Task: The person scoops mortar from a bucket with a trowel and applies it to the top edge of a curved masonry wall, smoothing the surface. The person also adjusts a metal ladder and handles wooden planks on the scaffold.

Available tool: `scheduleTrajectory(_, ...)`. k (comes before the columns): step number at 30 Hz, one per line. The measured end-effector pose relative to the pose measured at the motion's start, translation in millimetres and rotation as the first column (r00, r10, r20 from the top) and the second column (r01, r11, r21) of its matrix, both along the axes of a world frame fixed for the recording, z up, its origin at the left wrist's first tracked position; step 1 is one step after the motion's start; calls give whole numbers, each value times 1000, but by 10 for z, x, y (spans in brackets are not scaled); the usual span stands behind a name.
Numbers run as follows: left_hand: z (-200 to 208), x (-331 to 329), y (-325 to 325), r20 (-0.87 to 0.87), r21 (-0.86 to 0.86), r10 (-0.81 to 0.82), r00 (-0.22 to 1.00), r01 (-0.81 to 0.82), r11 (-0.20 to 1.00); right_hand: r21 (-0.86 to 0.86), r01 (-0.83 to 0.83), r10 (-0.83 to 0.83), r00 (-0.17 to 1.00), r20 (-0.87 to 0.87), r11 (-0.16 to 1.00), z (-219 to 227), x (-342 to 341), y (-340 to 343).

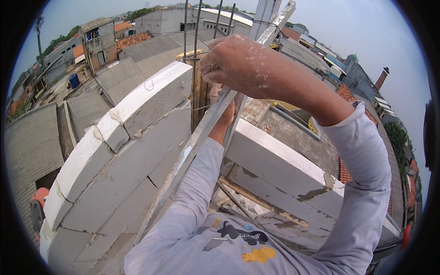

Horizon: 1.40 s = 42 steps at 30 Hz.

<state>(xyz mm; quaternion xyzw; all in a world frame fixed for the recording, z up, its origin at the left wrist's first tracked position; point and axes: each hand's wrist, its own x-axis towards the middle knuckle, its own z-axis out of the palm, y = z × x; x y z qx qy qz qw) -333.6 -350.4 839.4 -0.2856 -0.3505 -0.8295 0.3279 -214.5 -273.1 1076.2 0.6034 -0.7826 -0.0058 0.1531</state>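
My right hand (231,59), dusted with white, is raised at the column corner with its fingers curled closed. A thin dark wire (206,44) curves into those fingers. Just below, my left hand (223,117) reaches up behind a long, slanting grey bar (195,146). The bar hides most of its fingers, so their grip does not show. Upright steel reinforcing bars (198,27) rise beside my right hand, with wooden boards (198,85) around their lower part.
White block walls stand on the left (137,137) and right (279,146) of the corner. A bent wire (149,85) lies on the left wall's top. A tall post (265,18) with a slanting piece tied across it rises beyond. Below lie rooftops (32,142).
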Motion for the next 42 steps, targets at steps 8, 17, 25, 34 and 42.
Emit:
scheduleTrajectory(8,142,-4,98,-18,-11,-24,1000,24,1000,-96,-210,177,946,-270,973,-302,295,373)
scheduleTrajectory(17,83,-4,152,-27,-6,3,1000,-3,1000,152,-235,279,764,-582,960,-571,400,318)
scheduleTrajectory(25,-131,-88,243,-85,40,67,994,-64,997,190,-95,145,953,-265,977,-365,3,-368)
scheduleTrajectory(34,365,324,206,-171,150,-119,978,145,978,-35,-124,121,990,-75,992,26,79,393)
scheduleTrajectory(42,208,142,124,13,71,179,984,-179,981,61,-252,259,944,-202,966,-364,351,430)
